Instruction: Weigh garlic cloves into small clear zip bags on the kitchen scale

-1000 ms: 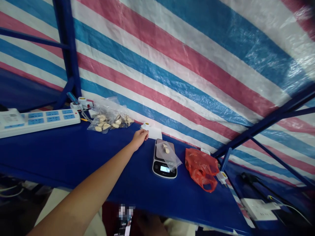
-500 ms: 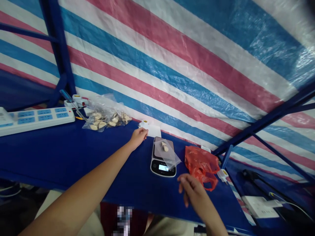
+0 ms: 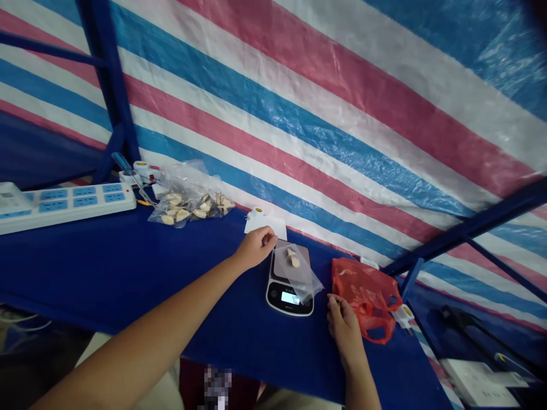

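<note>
My left hand (image 3: 256, 248) reaches across the blue table (image 3: 106, 267) with its fingers curled, touching the front edge of a white card (image 3: 265, 225) that lies by the striped tarp. Just right of it stands a small kitchen scale (image 3: 290, 282) with a lit display and a clear bag (image 3: 301, 267) holding a few pale pieces on its plate. My right hand (image 3: 344, 327) rests on the table, fingers together, touching the near side of a red plastic bag (image 3: 367, 293). It grips nothing that I can see.
A clear bag of pale pieces (image 3: 190, 204) lies at the back left, beside a white and blue power strip (image 3: 64, 204) and a small tool (image 3: 128, 171). Blue frame posts (image 3: 105, 85) stand at left and right. White adapters (image 3: 478, 381) lie on a lower shelf at right.
My left hand has slid right, from the card's left end to its front edge by the scale. My right hand came into view and moved up to the red bag.
</note>
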The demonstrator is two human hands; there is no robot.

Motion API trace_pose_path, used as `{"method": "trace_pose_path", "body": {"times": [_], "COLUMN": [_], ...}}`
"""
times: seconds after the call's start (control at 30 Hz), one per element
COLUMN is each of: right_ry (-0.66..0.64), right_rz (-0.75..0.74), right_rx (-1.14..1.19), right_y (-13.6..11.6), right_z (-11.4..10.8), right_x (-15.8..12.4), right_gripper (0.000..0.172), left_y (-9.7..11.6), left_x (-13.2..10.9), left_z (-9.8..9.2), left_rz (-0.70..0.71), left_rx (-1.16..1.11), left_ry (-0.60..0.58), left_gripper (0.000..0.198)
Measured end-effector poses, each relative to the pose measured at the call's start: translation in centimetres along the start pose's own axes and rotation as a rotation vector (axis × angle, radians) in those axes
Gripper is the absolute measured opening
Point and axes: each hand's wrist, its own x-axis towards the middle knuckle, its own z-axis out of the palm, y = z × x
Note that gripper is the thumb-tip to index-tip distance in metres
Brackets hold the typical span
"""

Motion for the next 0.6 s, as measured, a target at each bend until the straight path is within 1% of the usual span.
{"method": "trace_pose_path", "body": {"times": [0.1,0.17,0.3,0.37,0.4,0.43,0.47,0.53,0.57,0.6], "right_ry": [-0.057,-0.069,-0.032,-0.009,0.019,0.078,0.16,0.4,0.465,0.424], "right_rz": [0.014,-0.005,-0.014,-0.032,-0.047,-0.065,-0.081,-0.099,-0.09,-0.062], "right_rx": [-0.031,-0.054,-0.058,-0.093,-0.126,-0.173,-0.236,-0.403,-0.489,-0.535], "right_y": [0.1,0.1,0.0,-0.2,-0.4,-0.7,-1.1,-1.8,-2.1,-2.3], "right_z": [-0.7,-0.7,0.1,-0.4,-1.3,-2.5,-4.2,-7.9,-9.7,-11.2], "right_x": [0.0,0.0,-0.7,-1.7,-2.1,-2.5,-2.7,-2.4,-1.8,-1.0], "right_gripper": [0.072,0.075,0.084,0.084,0.081,0.077,0.072,0.06,0.053,0.047], "left_y": [0.3,0.3,0.1,0.1,0.0,0.0,0.0,0.0,0.0,0.0], "left_x": [-0.2,-0.3,-0.2,-0.1,0.0,0.0,0.1,0.2,0.2,0.2], "left_z": [0.3,0.3,0.3,0.2,0.1,0.1,0.1,0.0,0.1,0.1], "left_rz": [0.035,0.046,0.038,0.026,0.019,0.012,0.003,-0.015,-0.023,-0.03], "left_rx": [0.033,0.042,0.043,0.035,0.029,0.021,0.012,-0.009,-0.021,-0.031], "left_ry": [-0.052,-0.071,-0.057,-0.034,-0.022,-0.012,-0.003,0.008,0.011,0.013], "left_gripper": [0.017,0.018,0.018,0.019,0.02,0.02,0.021,0.023,0.023,0.023]}}
